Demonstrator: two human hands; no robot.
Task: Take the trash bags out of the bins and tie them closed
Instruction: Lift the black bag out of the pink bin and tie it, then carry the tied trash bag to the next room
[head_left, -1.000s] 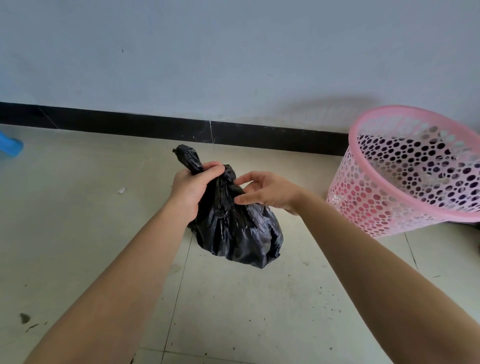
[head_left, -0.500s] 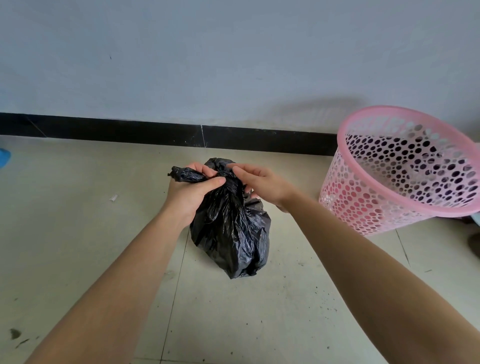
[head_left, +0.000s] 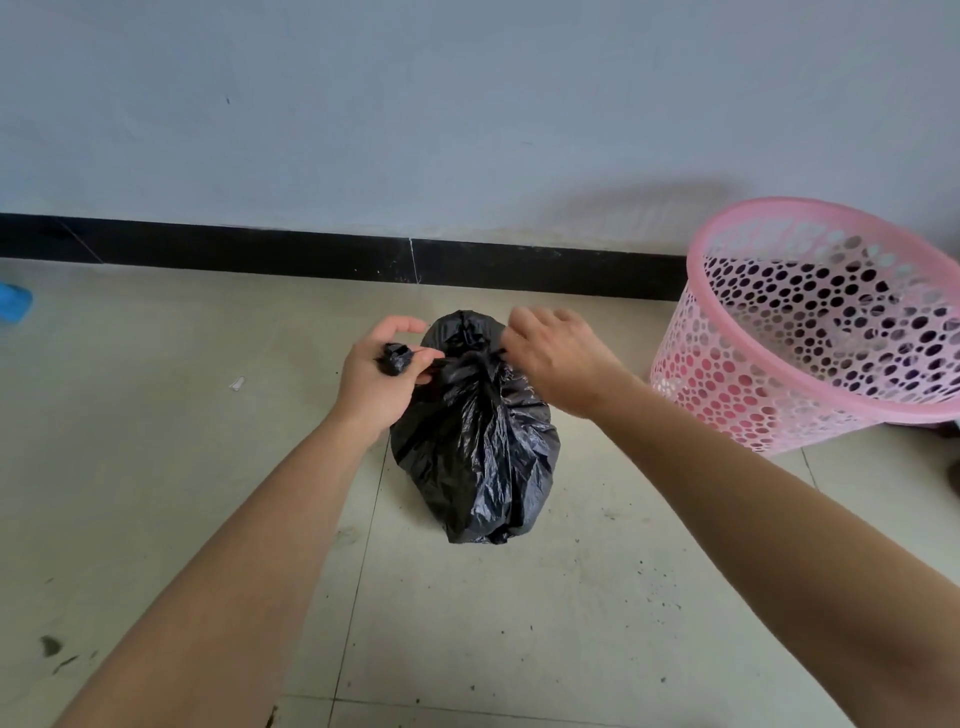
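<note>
A blue object lies at the floor's left edge, a white scrap nearer centre.

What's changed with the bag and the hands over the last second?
The bag was hanging in the air; now it looks lower, apparently resting on the floor. The left hand kept hold of the twisted end and pulled it out to the left. The right hand, open-fingered before, now pulls at the neck's other side. The pink bin stayed put.
</note>
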